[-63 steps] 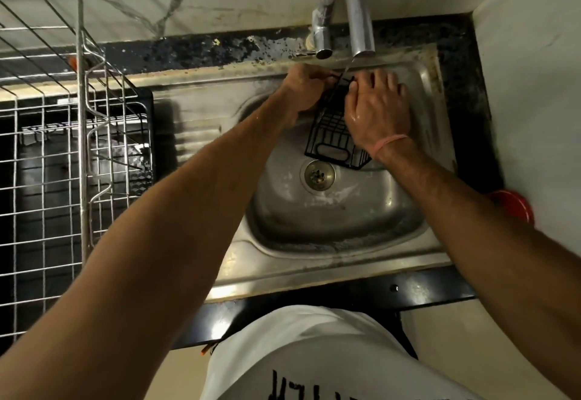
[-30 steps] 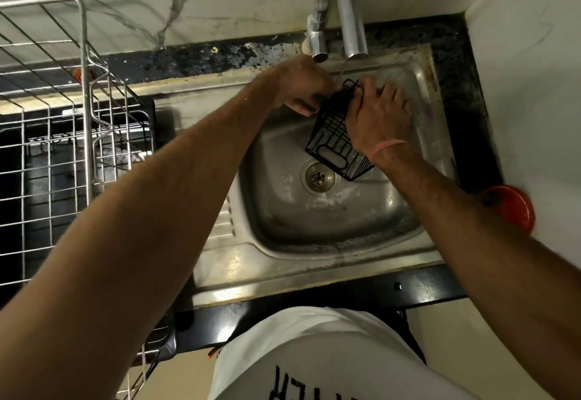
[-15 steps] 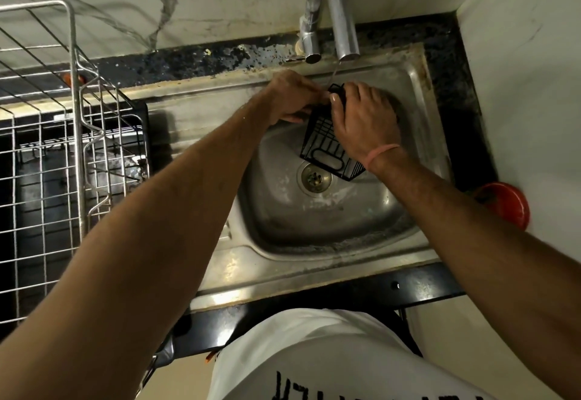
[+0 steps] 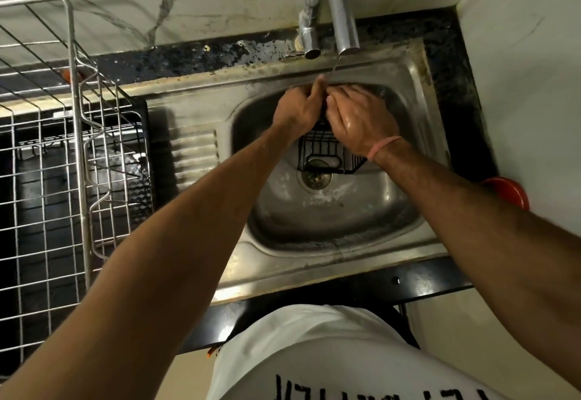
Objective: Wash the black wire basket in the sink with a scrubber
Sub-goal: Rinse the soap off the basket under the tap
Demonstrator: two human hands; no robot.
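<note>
Left hand (image 4: pixel 298 111) curls round the upper edge of the black wire basket (image 4: pixel 330 154), gripping it. Right hand (image 4: pixel 358 122), wet, lies over the basket's top with fingers curved against the wire; a scrubber beneath it is not visible, so cannot tell what it grips. Basket hangs tilted in the bowl of the steel sink (image 4: pixel 434 122), lower end just above the drain (image 4: pixel 315 177). Thin stream from the tap (image 4: pixel 344 19) lands at the hands.

Judgement: hold the frame steady with the left, turn it so each wire face meets the water.

Count: one basket, two spouts, one drain, one dish rack (image 4: pixel 75 135), one red object (image 4: pixel 506 192) at right.
</note>
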